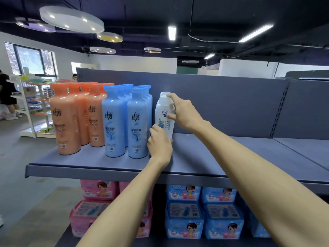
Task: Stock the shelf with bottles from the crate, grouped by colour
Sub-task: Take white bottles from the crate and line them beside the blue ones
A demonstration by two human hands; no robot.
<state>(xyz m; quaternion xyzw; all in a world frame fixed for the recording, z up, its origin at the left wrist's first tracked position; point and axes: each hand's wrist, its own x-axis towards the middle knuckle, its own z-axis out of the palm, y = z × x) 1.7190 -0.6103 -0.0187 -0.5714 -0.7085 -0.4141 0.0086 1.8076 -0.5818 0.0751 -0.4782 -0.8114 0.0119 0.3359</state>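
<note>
A white bottle [164,113] stands upright on the grey shelf [213,154], just right of the blue bottles [137,122]. My left hand [159,143] grips its lower part from the front. My right hand [183,113] holds its upper right side, the forefinger reaching up to the cap. More white caps show directly behind it. Several orange bottles [65,118] stand in a group at the shelf's left end, with the blue group between them and the white one. The crate is out of view.
The shelf's right half is bare up to the upright [279,111]; another bare shelf bay [306,147] follows. Pink packs [92,207] and blue packs [185,211] fill the shelf below. A person [7,97] stands by a far white rack [30,107] at left.
</note>
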